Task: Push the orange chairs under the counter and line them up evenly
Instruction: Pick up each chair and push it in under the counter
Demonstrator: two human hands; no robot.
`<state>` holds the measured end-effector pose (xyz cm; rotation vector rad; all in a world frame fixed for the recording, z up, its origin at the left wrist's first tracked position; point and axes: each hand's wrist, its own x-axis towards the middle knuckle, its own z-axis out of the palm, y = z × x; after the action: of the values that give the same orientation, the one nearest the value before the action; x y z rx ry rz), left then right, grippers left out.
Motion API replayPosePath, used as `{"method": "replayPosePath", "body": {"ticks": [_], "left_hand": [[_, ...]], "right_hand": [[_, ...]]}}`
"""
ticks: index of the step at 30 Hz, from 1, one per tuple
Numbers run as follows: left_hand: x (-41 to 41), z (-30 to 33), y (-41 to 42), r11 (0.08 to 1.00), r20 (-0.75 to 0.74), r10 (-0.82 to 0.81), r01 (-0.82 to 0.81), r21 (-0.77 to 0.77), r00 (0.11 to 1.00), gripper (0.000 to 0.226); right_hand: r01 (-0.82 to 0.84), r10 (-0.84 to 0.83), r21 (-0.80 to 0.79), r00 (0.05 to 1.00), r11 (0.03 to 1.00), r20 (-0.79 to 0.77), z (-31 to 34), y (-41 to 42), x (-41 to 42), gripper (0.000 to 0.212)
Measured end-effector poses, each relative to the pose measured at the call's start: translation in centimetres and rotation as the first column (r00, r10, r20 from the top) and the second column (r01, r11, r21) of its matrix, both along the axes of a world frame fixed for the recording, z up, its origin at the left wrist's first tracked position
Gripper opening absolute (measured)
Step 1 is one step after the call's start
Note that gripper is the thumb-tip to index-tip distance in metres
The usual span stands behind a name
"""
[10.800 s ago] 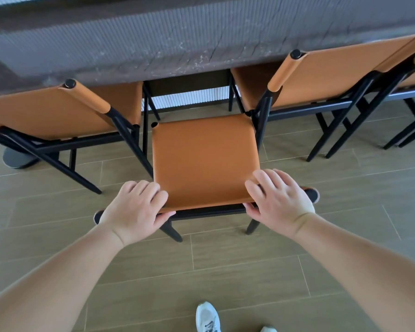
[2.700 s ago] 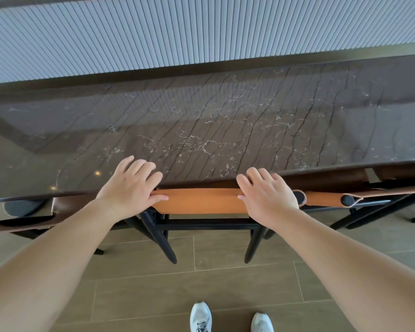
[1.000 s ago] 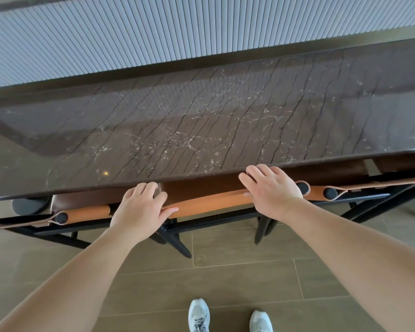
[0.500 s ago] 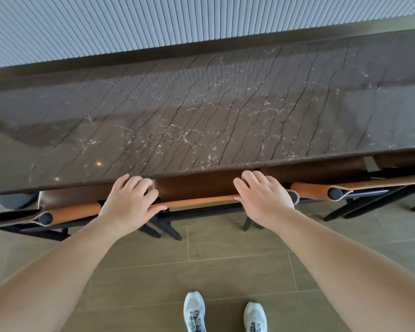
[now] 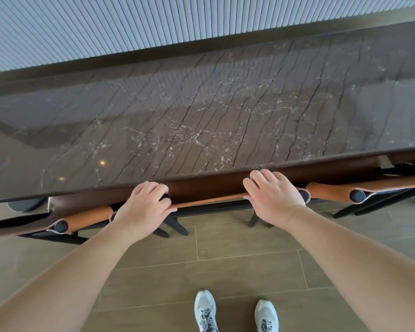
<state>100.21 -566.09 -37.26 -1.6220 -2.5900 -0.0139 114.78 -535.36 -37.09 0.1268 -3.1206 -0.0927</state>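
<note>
Head cam, looking straight down over both arms. Left hand point(image 5: 143, 206) resting over the top rail of the middle orange chair point(image 5: 209, 200), fingers curled down over its far side, thumb lying along the near edge. Right hand point(image 5: 271, 196) doing the same further along that rail, fingers bent over the back edge and nearly touching the counter lip. So both gripping the backrest, neither holding anything else.

Middle chair sitting tucked in, only a thin strip of orange leather showing between the two hands, seat hidden below the dark marble counter point(image 5: 201, 121). Black chair legs point(image 5: 175, 226) poking out onto the floor just below the left hand, another one below the right wrist.

Left-side orange chair point(image 5: 86, 218) sitting just outside the left hand, its rolled backrest ending in a black cap and angling away from the counter edge a little, so sticking out a bit more than the middle one. Right-side orange chair point(image 5: 331, 191) lying just beyond the right hand, also capped in black, close under the counter lip.

Further back past the counter, ribbed white wall panel point(image 5: 153, 22) running across. Near the body, wood-look floor tiles point(image 5: 225, 267) and a pair of white sneakers point(image 5: 205, 310) pointing at the counter, between the forearms.
</note>
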Motion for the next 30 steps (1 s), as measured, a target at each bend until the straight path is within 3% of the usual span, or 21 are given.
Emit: {"method": "replayPosePath", "body": {"ticks": [4, 10, 18, 22, 24, 30], "left_hand": [[0.3, -0.4, -0.1, 1.000, 0.000, -0.021, 0.021, 0.016, 1.000, 0.046], [-0.1, -0.5, 0.1, 0.995, 0.063, 0.103, -0.103, 0.009, 0.993, 0.036], [-0.4, -1.0, 0.1, 0.992, 0.038, 0.119, -0.117, -0.054, 0.992, 0.064], [-0.1, -0.4, 0.2, 0.980, 0.012, 0.164, -0.161, -0.116, 0.986, 0.073], [0.5, 0.2, 0.0, 0.971, 0.004, 0.194, -0.192, -0.141, 0.981, 0.082], [4.7, 2.4, -3.9, 0.971, 0.077, 0.238, -0.235, -0.047, 0.968, 0.078]], "right_hand": [[0.029, -0.029, -0.028, 1.000, 0.999, 0.002, -0.1, -0.2, 0.1, 0.026], [0.089, -0.088, -0.038, 0.996, 0.995, 0.024, -0.2, -0.7, -0.2, 0.033], [0.185, -0.185, 0.019, 0.981, 0.983, 0.050, 0.0, -1.3, -0.3, 0.042], [0.318, -0.330, 0.096, 0.931, 0.943, 0.155, 1.3, -3.7, 0.7, 0.050], [0.286, -0.304, 0.116, 0.931, 0.951, 0.201, 1.9, -5.7, 1.7, 0.060], [0.210, -0.182, -0.143, 0.966, 0.967, 0.183, 4.8, -13.6, 2.2, 0.067]]}}
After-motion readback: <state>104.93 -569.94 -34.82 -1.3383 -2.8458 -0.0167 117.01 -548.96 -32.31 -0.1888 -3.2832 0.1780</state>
